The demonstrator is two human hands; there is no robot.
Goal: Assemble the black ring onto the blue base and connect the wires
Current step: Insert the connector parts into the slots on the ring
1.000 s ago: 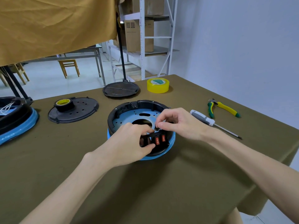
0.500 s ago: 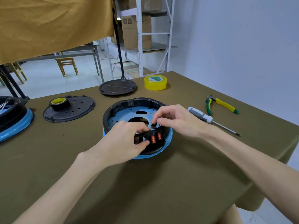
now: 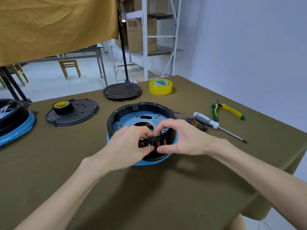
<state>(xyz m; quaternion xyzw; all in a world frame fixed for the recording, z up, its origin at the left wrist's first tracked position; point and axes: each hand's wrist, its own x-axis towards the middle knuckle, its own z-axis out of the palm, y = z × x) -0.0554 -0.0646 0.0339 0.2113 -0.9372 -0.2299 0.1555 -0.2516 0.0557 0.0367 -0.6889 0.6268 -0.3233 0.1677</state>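
- Black plastic ring (image 3: pixel 126 112) seated on the round blue base (image 3: pixel 149 162), mid olive-cloth tabletop (image 3: pixel 182 188).
- Left hand (image 3: pixel 127 145) and right hand (image 3: pixel 181 138) both curled, thumbs and fingers pinching the ring's near rim at the black switch block with red rockers (image 3: pixel 157 141).
- Wires: can't tell, hidden.
- Grey-handled screwdriver (image 3: pixel 207 122) just right of base; green-yellow pliers (image 3: pixel 227 110) beyond.

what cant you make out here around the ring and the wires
Head view only:
- Near rim of the black ring: hidden by the left hand and right hand.
- What each grip pinches at the switch block: fingertips cover it.
- Purple wires: only ends show past the ring; connection hidden.
- Second blue unit: cut off by the left edge.
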